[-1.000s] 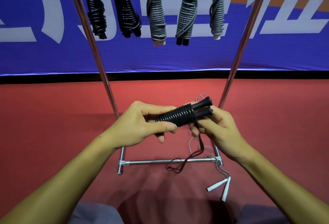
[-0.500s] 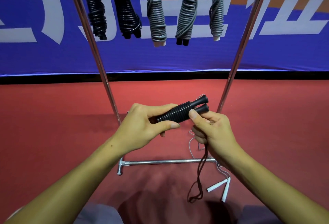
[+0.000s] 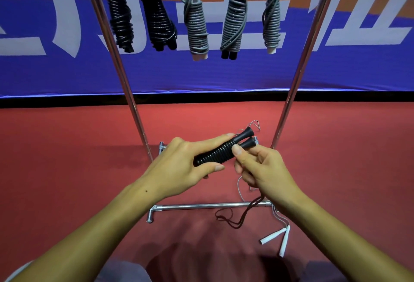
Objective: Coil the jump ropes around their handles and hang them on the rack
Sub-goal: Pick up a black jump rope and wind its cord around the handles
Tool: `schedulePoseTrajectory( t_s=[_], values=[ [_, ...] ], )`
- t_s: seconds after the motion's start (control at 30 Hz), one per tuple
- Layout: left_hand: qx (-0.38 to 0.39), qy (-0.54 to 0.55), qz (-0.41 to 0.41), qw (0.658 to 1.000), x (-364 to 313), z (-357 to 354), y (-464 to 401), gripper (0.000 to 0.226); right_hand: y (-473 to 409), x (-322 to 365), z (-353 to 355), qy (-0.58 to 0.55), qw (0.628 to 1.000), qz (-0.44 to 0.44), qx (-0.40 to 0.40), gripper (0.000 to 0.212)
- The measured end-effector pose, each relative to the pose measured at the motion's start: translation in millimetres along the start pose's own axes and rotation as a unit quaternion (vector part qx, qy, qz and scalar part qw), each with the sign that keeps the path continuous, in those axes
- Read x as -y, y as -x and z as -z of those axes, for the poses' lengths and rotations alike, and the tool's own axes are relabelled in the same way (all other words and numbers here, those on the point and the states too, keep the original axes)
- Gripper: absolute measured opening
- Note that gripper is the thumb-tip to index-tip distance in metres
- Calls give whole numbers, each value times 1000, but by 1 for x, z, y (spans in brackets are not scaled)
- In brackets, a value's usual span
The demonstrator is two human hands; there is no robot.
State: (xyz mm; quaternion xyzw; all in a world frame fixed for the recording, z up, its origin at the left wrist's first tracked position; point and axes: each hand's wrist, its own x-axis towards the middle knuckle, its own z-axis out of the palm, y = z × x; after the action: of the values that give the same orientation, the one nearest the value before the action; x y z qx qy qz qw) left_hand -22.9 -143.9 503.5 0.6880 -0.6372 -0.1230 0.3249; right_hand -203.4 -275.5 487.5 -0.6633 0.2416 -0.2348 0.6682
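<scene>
My right hand (image 3: 264, 169) pinches the loose tail of the black rope (image 3: 237, 216) between thumb and curled fingers, right beside the bare ends of the 2 black handles (image 3: 224, 150). My left hand (image 3: 181, 165) wraps the coiled part of those handles, thumb underneath and forefinger laid along the top, so the wound turns cannot slip. The bundle sits in front of me, low between the 2 legs of the rack (image 3: 298, 75), tilted up to the right. What hangs from my right hand looks short, so I judge only a few turns remain. To do this well I should keep the tail taut, lay each turn snug against the one before, and save enough for a loop to hang. Above, 5 wound ropes (image 3: 197, 24) hang already; a white rope (image 3: 275, 235) lies loose on the red floor (image 3: 67, 158), waiting.
</scene>
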Motion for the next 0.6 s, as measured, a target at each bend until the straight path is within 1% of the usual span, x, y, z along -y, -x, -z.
schedulePoseTrajectory(
  t_s=[0.03, 0.1, 0.2, 0.27, 0.37, 0.47, 0.6],
  values=[
    [-9, -12, 1, 1000, 1, -1, 0, 68, 0, 1, 0, 16, 1000, 4, 0, 22],
    [-31, -34, 3, 999, 2, -3, -1, 68, -1, 3, 0, 37, 999, 1, 5, 13],
    [-66, -49, 11, 997, 7, 0, -2, 68, -5, 5, 5, 37, 999, -30, 11, 26],
    [-83, -58, 21, 995, 12, 5, -3, 68, -6, 6, 8, 56, 998, -39, 15, 25],
    [-75, -65, 44, 994, 16, 6, -3, 66, -5, 2, 12, 93, 995, -32, -3, 17],
    [-56, -90, 65, 992, 19, 1, -4, 65, -5, -4, 16, 208, 978, 9, -36, 9],
    [-20, -94, 84, 992, 21, -2, -5, 63, -1, -10, 17, 379, 920, 72, -68, 9]
  ],
)
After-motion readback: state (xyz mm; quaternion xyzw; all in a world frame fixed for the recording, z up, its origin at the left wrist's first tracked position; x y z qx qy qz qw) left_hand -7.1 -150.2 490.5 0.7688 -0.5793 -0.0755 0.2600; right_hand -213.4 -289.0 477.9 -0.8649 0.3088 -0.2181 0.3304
